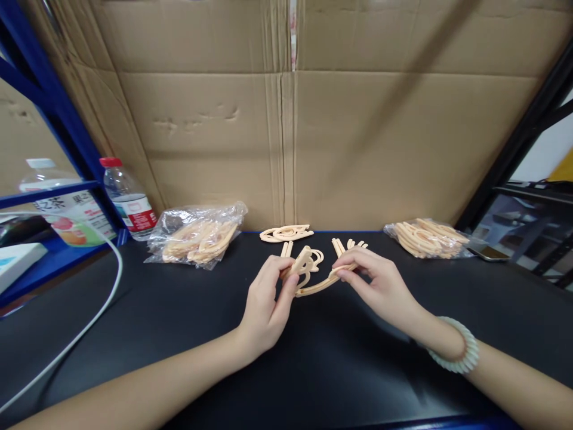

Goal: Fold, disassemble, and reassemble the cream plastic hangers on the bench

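Pale wood pieces (pixel 302 261), smooth and rounded at the edges, sit in the left hand (pixel 265 303) above the table; the thumb and fingers pinch them at the near side, covering part, so the count is unclear. Right hand (pixel 379 283) pinches one end of a curved strip (pixel 317 289), slim, bowed downward; its other end reaches the left-hand pieces, but whether it is joined there or only overlaps, can't tell.

Behind the hands, on the table (pixel 322 376), matte black and smooth: short straight sticks (pixel 287 248), partly blocked by the left hand; a looped piece (pixel 317 258); more sticks (pixel 339 246), lower ends lost behind the right hand. Farther back, flat curved pieces (pixel 286 233) lie near the cardboard (pixel 201 113), brown, creased, with a vertical seam.

Left bag (pixel 197 236): clear crinkled plastic, wood inside, outlines blurred by glare. Right bag (pixel 427 237): same stuff, a dark flat slab (pixel 491 253) just beside it, hard to make out. Bottle (pixel 131 200): clear plastic, red cap, beside the left bag. White cable (pixel 105 307) bends in from the left, cut off by the frame. Bracelet (pixel 456 346) on the right wrist: pale, ribbed coil.
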Motion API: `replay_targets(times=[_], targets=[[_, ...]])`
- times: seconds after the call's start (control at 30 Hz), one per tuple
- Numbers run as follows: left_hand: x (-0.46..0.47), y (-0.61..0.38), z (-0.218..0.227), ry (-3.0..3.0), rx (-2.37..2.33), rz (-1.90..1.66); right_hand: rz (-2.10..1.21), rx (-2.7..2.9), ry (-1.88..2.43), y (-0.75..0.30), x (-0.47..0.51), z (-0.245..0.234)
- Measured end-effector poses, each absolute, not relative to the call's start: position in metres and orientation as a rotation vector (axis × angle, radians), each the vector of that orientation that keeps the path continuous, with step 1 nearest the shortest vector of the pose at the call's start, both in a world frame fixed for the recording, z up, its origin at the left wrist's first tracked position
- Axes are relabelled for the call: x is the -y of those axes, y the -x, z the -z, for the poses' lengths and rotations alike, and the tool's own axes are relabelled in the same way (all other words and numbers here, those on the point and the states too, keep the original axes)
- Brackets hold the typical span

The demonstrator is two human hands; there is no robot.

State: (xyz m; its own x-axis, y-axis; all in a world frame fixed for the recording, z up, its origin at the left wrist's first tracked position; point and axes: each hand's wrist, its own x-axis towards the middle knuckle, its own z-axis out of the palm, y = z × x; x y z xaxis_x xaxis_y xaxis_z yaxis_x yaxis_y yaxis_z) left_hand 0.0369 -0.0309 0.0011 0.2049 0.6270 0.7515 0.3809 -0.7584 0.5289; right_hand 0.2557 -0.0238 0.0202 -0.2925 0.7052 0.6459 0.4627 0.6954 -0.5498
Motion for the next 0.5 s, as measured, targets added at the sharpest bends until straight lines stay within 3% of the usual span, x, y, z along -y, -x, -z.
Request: replay_targets(times=[0.5], targets=[[0.0317,-0.0353,0.0058,-2.006,-0.921,-1.632,-0.677,1.512,0.910,-0.2553,0.0141,-0.0101]])
